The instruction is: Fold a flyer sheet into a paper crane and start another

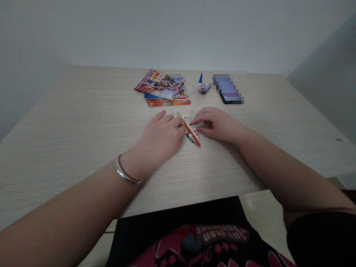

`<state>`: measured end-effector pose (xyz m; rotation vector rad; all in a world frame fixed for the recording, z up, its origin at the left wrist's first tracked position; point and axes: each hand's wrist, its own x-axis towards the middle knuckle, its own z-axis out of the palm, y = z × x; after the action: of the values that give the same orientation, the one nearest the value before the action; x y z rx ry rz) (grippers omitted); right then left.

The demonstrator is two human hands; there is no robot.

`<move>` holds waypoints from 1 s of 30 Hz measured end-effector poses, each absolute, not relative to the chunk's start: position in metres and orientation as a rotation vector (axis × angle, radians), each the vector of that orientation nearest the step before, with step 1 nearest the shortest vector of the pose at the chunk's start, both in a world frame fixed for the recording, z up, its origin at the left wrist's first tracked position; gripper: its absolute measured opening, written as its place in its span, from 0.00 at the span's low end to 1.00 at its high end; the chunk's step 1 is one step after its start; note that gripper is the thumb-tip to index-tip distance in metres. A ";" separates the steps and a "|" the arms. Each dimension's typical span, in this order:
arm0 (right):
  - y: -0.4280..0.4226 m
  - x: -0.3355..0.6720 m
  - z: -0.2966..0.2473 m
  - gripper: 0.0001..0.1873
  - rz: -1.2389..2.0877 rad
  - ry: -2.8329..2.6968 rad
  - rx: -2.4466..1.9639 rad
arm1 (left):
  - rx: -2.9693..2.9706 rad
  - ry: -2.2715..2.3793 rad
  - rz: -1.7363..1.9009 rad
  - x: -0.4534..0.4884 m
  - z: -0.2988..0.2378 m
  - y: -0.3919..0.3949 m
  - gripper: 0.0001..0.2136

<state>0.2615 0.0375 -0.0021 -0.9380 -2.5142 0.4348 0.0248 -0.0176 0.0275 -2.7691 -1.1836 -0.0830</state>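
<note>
A small piece of folded paper [194, 129], printed in white, red and several other colours, lies on the table between my hands, its long pointed shape running diagonally. At its left edge, the curled fingers of my left hand [166, 134] grip it, with the index finger stretched out apart; a silver bangle circles that wrist. From the other side my right hand [218, 124] holds the paper between fingertips and thumb, one fingertip resting on its white face. The undersides of the fingers are partly hidden.
Beyond my left hand lies a stack of colourful printed leaflets [167, 87]. A folded paper bird [204, 87] with a blue point stands to its right, beside a phone [228, 89] blurred by pixels. The pale wooden table [83, 111] meets a wall at the back.
</note>
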 end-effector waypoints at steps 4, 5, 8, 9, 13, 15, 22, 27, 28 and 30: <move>0.040 0.262 -0.003 0.20 0.335 -2.582 -0.896 | -2.816 -1.203 -0.160 0.018 0.021 -0.012 0.17; 0.040 0.262 -0.003 0.22 0.312 -2.601 -0.886 | -2.827 -1.198 -0.195 0.016 0.018 -0.009 0.17; 0.040 0.263 -0.003 0.25 0.235 -2.638 -0.840 | -2.855 -1.165 -0.267 0.008 0.012 -0.003 0.19; 0.040 0.263 -0.003 0.24 0.211 -2.646 -0.830 | -2.864 -1.150 -0.263 0.006 0.011 -0.002 0.19; 0.040 0.264 -0.001 0.21 0.154 -2.689 -0.813 | -2.848 -1.143 -0.226 0.008 0.016 -0.005 0.20; 0.038 0.263 0.002 0.20 0.121 -2.703 -0.809 | -2.822 -1.172 -0.219 0.012 0.021 -0.010 0.19; 0.037 0.261 0.010 0.20 0.091 -2.732 -0.766 | -2.794 -1.296 -0.236 0.018 0.023 -0.021 0.18; 0.036 0.260 0.010 0.14 0.059 -2.715 -0.732 | -2.801 -1.312 -0.316 0.017 0.025 -0.017 0.17; 0.036 0.259 0.010 0.13 0.034 -2.709 -0.709 | -2.809 -1.299 -0.326 0.017 0.026 -0.016 0.17; 0.034 0.258 0.010 0.12 -0.007 -2.702 -0.670 | -2.813 -1.278 -0.323 0.015 0.027 -0.013 0.18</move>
<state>0.2576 0.0338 0.0095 -0.6697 -2.7019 -0.0068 0.0146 -0.0127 0.0270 -2.8129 -1.2783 -0.3235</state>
